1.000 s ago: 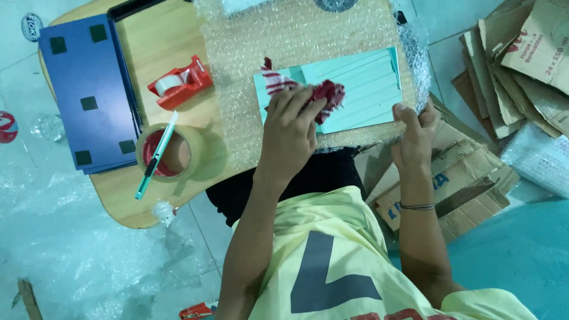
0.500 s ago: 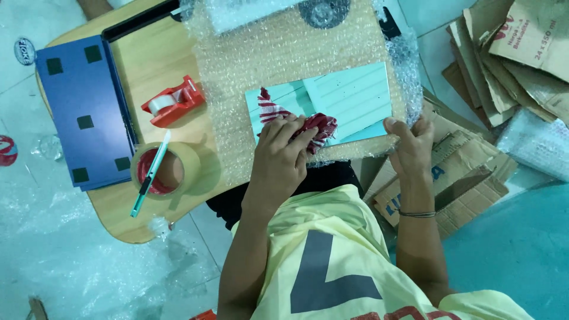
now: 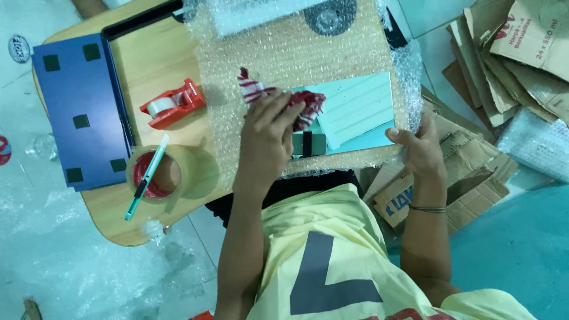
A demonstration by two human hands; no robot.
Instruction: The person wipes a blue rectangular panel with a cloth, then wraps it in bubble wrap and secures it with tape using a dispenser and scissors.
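Note:
My left hand (image 3: 268, 135) grips a red-and-white striped cloth (image 3: 253, 88) and presses it on a light teal flat panel (image 3: 357, 110). The panel lies on a sheet of bubble wrap (image 3: 284, 53) spread over a small round wooden table (image 3: 148, 71). A small dark green piece with a black band (image 3: 308, 143) shows just under the fingers. My right hand (image 3: 417, 149) holds the right front edge of the bubble wrap beside the panel, thumb on top.
On the table's left lie a blue folder (image 3: 71, 112), a red tape dispenser (image 3: 173, 104) and a clear tape roll (image 3: 155, 173) with a teal cutter (image 3: 144, 178) across it. Flattened cardboard boxes (image 3: 510, 53) pile up at right. Plastic sheeting covers the floor (image 3: 71, 272).
The left hand with the cloth has slid left and toward me across the panel, uncovering the dark green piece. The right hand stays at the wrap's edge. The view shifted slightly.

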